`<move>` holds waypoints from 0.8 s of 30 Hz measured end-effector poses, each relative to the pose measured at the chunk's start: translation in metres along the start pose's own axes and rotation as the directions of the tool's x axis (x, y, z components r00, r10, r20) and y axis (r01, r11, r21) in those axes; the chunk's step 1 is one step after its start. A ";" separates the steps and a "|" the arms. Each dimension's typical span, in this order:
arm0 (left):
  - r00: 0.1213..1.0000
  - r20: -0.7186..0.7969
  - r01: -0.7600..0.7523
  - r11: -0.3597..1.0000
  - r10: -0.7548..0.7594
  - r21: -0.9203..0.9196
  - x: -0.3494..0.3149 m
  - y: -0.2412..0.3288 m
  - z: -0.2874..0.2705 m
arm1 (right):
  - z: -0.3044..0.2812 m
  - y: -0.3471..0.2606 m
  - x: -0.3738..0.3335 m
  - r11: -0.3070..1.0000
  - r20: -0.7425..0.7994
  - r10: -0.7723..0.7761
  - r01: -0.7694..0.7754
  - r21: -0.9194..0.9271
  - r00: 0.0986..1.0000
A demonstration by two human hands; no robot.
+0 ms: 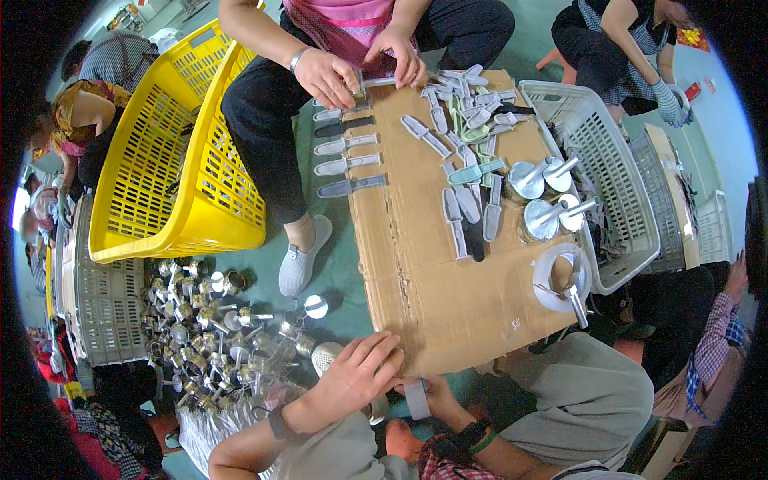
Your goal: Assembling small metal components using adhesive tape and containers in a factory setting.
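The right hand (438, 395) seemed to pinch a small grey piece (417, 402) just off the near edge of the cardboard (432, 312). The left hand (370, 366) lay close by at the board's corner, fingers loosely bent; whether it gripped anything, I could not tell. The piece looked light, stiff and smooth (plastic, perhaps, like the loose handles (454, 216) on the board), so it would likely slip sooner than break, and its flat sides promised the surest hold. Its upper end was lost by the fingers, leaving its full shape unclear. Farther out, a metal part (574, 298) lay across a white ring (544, 293), and a co-worker's hands (326, 78) covered much of whatever they touched. On the floor, metal cups (192, 336) overlapped too thickly to separate; the rim cut off people at both sides.
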State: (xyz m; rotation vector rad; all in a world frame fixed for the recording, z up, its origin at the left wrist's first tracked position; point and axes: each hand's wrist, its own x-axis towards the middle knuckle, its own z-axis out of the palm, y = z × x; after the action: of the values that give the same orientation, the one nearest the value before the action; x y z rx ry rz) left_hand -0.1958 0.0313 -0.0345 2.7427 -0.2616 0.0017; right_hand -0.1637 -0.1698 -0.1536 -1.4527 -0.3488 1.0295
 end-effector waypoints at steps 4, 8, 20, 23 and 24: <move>1.000 0.002 -0.004 1.000 0.004 0.008 0.000 0.000 0.000 | 0.001 -0.004 0.002 0.998 -0.035 -0.065 0.065 -0.015 0.997; 1.000 0.000 -0.005 1.000 0.005 0.005 0.000 0.000 0.000 | 0.002 0.005 0.000 1.000 -0.037 -0.019 0.018 -0.012 0.999; 1.000 -0.001 0.005 1.000 -0.005 0.004 -0.001 0.000 0.002 | 0.002 0.003 0.005 0.985 -0.043 -0.148 0.144 -0.098 0.988; 1.000 -0.008 0.006 1.000 -0.006 -0.002 -0.001 0.000 0.003 | 0.001 0.001 0.003 0.991 -0.038 -0.106 0.103 -0.081 0.994; 1.000 -0.010 0.007 1.000 -0.007 -0.002 -0.001 0.000 0.003 | 0.002 0.001 0.003 0.991 -0.037 -0.106 0.103 -0.081 0.994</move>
State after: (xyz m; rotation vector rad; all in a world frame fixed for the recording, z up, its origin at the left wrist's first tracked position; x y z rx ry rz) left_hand -0.1972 0.0310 -0.0372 2.7408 -0.2499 0.0129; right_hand -0.1637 -0.1668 -0.1553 -1.5081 -0.4350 0.9087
